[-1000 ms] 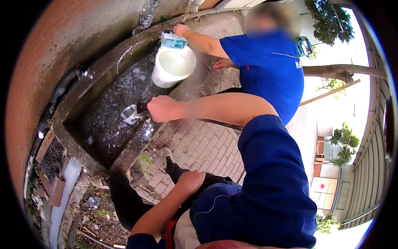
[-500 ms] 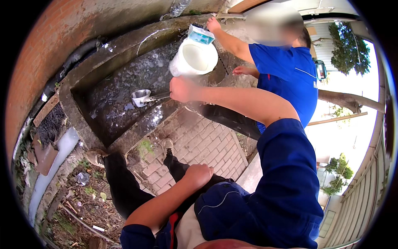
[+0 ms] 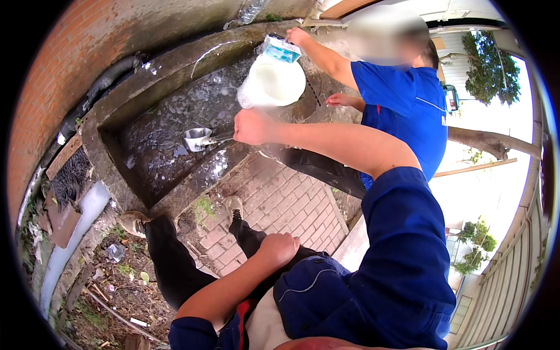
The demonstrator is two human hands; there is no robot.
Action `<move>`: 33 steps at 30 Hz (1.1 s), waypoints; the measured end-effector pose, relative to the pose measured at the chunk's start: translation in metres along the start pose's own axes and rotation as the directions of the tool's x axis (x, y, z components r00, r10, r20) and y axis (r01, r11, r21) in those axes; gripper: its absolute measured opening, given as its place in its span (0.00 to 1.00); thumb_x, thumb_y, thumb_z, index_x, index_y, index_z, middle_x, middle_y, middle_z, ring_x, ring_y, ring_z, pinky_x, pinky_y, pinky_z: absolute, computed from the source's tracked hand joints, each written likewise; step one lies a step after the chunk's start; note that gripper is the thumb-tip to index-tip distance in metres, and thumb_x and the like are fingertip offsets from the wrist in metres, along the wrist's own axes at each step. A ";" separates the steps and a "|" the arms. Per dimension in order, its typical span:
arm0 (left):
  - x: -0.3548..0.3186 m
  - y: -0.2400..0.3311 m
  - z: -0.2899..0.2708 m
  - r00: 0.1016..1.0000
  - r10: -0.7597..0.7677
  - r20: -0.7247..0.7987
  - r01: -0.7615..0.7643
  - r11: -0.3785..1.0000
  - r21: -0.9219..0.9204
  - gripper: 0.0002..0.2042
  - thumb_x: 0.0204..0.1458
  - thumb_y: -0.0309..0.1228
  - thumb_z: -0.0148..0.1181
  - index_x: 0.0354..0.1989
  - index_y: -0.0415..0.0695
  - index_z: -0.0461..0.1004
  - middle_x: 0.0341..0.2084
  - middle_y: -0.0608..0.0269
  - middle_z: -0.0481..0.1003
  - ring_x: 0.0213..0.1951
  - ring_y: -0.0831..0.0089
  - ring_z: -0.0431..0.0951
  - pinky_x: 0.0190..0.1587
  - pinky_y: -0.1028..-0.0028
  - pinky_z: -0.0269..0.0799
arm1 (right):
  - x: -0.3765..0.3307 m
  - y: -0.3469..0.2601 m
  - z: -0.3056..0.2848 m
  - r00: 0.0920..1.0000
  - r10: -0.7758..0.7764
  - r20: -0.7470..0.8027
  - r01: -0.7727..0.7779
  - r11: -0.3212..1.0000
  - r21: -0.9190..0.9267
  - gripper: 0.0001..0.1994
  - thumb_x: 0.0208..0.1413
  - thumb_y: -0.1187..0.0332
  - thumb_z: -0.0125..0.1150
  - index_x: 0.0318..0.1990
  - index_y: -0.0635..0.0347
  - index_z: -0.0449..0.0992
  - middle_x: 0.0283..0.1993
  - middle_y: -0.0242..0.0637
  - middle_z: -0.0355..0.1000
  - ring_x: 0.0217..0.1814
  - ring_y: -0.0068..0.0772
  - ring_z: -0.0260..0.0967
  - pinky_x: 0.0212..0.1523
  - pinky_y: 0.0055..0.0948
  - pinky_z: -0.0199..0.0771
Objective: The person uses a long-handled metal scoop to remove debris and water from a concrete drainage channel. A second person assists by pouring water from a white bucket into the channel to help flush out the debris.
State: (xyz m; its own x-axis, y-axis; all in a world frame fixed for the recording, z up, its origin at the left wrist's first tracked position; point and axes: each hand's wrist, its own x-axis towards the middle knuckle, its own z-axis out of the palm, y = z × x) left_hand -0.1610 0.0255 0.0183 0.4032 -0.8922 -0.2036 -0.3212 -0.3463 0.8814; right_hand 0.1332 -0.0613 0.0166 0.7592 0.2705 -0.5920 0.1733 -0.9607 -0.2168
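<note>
My right hand (image 3: 252, 126) is closed around the handle of a metal dipper (image 3: 197, 139). The dipper's pale-stained cup hangs over the near side of a wet concrete trough (image 3: 175, 119). My left hand (image 3: 280, 248) is curled into a fist, resting near my thigh with nothing seen in it. Beyond my right hand, a large white bucket (image 3: 251, 86) tilts at the trough's right end, its mouth facing right. Just past the bucket is a clear box with a blue-green part (image 3: 281, 52); a co-worker's hand (image 3: 298, 37) is at its upper edge.
A co-worker in a blue shirt (image 3: 402, 96) crouches at the right, one hand low beside the bucket. Brick paving (image 3: 286, 210) lies between us and the trough. A brick wall (image 3: 64, 76) and black pipe (image 3: 116, 73) run behind it. Litter and a grey pipe (image 3: 76, 239) lie left.
My right hand has shifted slightly left along with the dipper. The co-worker's upper hand has come down a little onto the clear box. My left hand stays where it was.
</note>
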 end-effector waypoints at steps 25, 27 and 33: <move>0.009 -0.006 -0.018 0.999 0.001 0.052 0.001 1.000 -0.030 0.16 0.66 0.37 0.42 0.39 0.42 0.76 0.31 0.46 0.79 0.34 0.47 0.82 0.36 0.50 0.78 | 0.020 0.001 -0.003 1.000 -0.011 -0.008 0.011 0.999 -0.037 0.12 0.47 0.62 0.70 0.33 0.61 0.82 0.37 0.47 0.80 0.43 0.48 0.79 0.46 0.41 0.78; 0.010 -0.005 -0.018 1.000 0.000 0.022 0.001 0.999 -0.052 0.15 0.65 0.36 0.42 0.39 0.42 0.76 0.30 0.46 0.78 0.33 0.48 0.82 0.36 0.50 0.77 | 0.020 0.006 -0.003 1.000 -0.018 -0.009 0.017 0.998 -0.062 0.11 0.47 0.61 0.69 0.32 0.60 0.81 0.38 0.45 0.79 0.43 0.48 0.78 0.48 0.40 0.77; 0.009 -0.004 -0.017 0.998 -0.021 0.052 0.024 0.998 -0.051 0.14 0.65 0.36 0.43 0.39 0.43 0.76 0.30 0.47 0.79 0.33 0.48 0.82 0.36 0.51 0.78 | 0.019 0.006 -0.002 1.000 -0.025 0.016 0.027 0.995 -0.097 0.12 0.48 0.60 0.67 0.32 0.60 0.82 0.37 0.45 0.80 0.43 0.49 0.78 0.48 0.39 0.77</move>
State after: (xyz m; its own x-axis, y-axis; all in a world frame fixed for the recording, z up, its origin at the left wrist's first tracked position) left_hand -0.1416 0.0241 0.0197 0.3646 -0.8985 -0.2445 -0.2671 -0.3524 0.8969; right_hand 0.1500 -0.0620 0.0053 0.7447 0.2958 -0.5983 0.2534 -0.9546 -0.1566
